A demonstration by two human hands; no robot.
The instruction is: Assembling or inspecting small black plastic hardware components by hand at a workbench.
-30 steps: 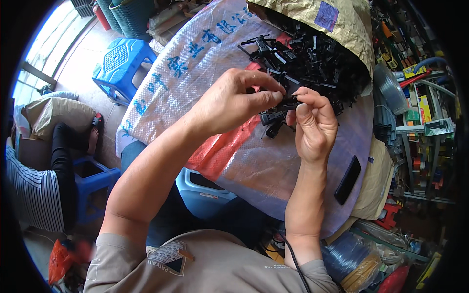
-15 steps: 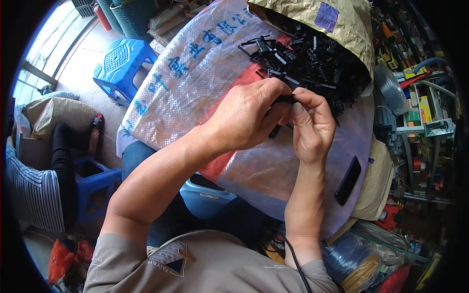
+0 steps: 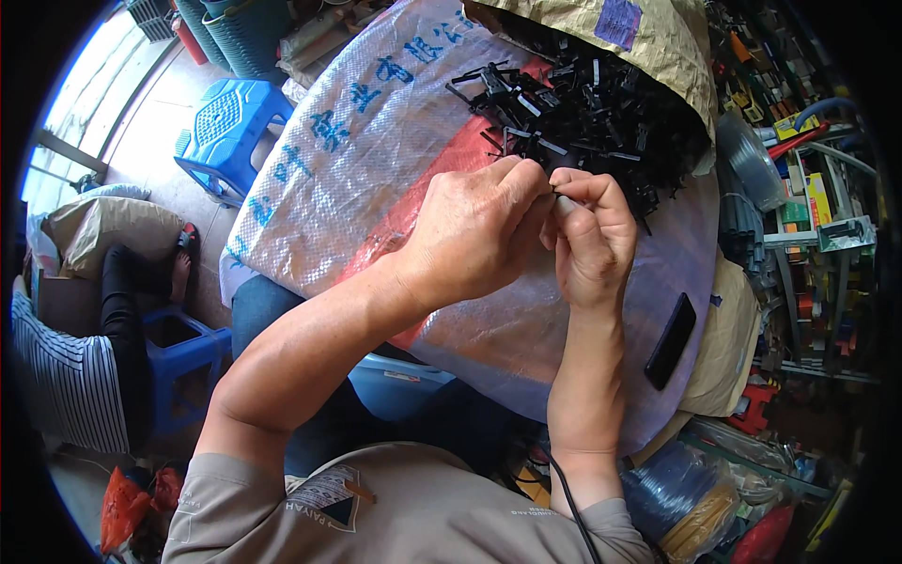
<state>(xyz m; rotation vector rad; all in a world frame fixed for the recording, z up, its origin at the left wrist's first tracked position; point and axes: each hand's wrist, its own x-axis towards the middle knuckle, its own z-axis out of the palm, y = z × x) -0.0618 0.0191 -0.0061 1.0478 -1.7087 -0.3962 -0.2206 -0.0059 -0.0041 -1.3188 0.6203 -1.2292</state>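
Observation:
My left hand point(image 3: 481, 226) is closed, its knuckles up, around a small black part that its fingers now mostly hide. Right beside it, my right hand point(image 3: 594, 240) pinches with thumb and forefinger at the left fingertips; what lies in that pinch is too small to make out. Just beyond both hands, a heap of black plastic parts point(image 3: 601, 122) spills from the mouth of a tan woven sack point(image 3: 658, 47). The heap rests on a white woven sack point(image 3: 319, 207) with a red stripe and blue lettering, spread over my lap.
A black phone point(image 3: 670, 341) lies on the sack's right side. Crowded shelves of goods point(image 3: 808, 235) line the right. At left are a blue stool point(image 3: 225, 132) and a seated person in a striped top point(image 3: 70, 367). A blue container point(image 3: 399, 383) stands between my legs.
Both hands have shifted slightly left and stay together. The black part that showed under my left fingers is now mostly covered. The view has shifted a little.

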